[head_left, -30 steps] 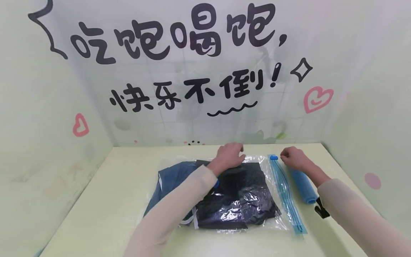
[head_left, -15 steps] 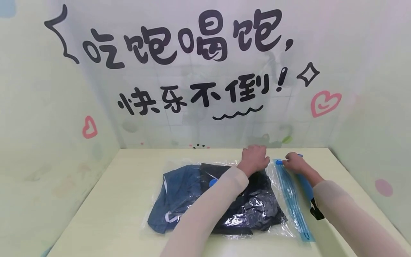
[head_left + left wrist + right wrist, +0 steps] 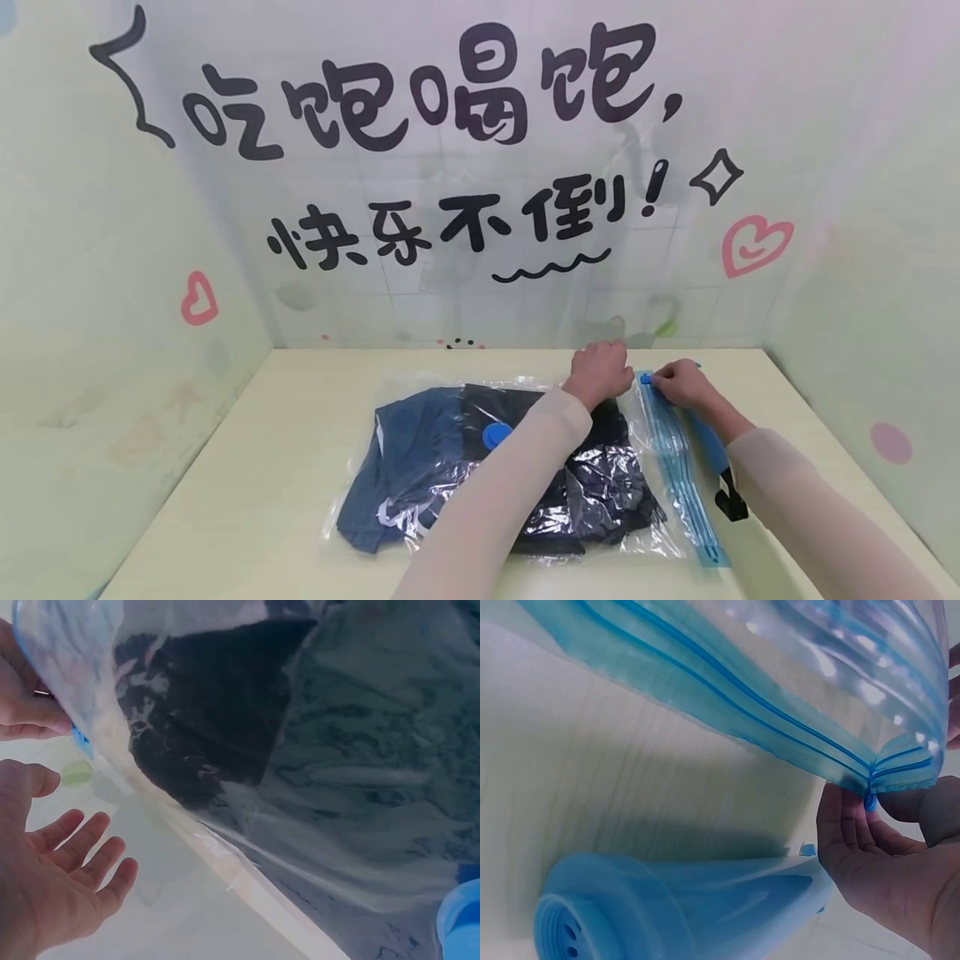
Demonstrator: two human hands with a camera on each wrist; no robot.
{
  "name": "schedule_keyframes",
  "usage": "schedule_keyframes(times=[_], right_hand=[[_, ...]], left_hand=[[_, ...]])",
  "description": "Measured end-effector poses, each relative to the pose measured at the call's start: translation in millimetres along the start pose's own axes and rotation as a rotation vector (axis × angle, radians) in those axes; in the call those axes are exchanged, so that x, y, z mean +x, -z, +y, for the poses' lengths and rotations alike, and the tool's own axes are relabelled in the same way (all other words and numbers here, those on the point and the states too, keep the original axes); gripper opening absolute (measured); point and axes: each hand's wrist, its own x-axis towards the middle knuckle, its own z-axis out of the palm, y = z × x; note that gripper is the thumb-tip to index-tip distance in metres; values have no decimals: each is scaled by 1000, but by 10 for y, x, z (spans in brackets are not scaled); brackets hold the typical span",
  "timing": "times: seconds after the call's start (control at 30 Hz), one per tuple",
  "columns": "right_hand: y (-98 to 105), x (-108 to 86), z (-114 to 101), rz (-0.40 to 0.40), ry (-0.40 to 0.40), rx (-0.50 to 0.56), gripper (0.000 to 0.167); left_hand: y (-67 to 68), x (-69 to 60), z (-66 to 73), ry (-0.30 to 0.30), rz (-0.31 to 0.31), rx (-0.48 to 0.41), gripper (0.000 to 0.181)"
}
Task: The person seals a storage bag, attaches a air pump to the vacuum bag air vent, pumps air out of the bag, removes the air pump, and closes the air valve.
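Observation:
A clear plastic storage bag [image 3: 642, 425] lies flat on the table, with dark blue and black folded clothes [image 3: 420, 433] inside. A round blue valve cap [image 3: 496, 435] sits on its top face. Along its right edge runs a blue zip strip [image 3: 678, 458]. My right hand [image 3: 684, 383] pinches the small blue slider [image 3: 871, 801] at the strip's far end between thumb and fingers. Beside the bag's far right corner is my left hand [image 3: 600, 372]. Its fingers [image 3: 97, 859] are loosely bent, and nothing lies between them and the thumb.
A blue cylindrical pump [image 3: 682, 900] with a threaded, holed end lies right of the zip strip, partly under my right forearm. A small black piece [image 3: 731, 500] shows by the right sleeve. Walls [image 3: 480, 308] with printed lettering border the table [image 3: 247, 467] at the back and sides.
My left hand has moved right, from over the clothes to the bag's far right corner. My right hand has come left to the zip strip's end and taken hold of the slider.

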Motion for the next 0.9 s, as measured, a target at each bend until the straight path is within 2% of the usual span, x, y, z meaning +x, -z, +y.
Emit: schedule_keyframes(times=[0.1,0.3,0.43,0.63,0.9], right_hand=[[16,-43,13,4,-36,75,31],[41,-65,10,-29,-98,218,29],[43,-70,-23,-54,-78,269,28],[24,-59,-50,-77,-40,319,28],[31,-51,-24,-95,-1,364,32]], left_hand=[[5,-25,15,-14,-2,-44,21],[-27,25,4,-24,-41,-181,22],[-25,52,6,-11,-83,-274,31],[4,65,-10,-5,-110,-327,22],[25,75,-21,-13,-70,-355,16]])
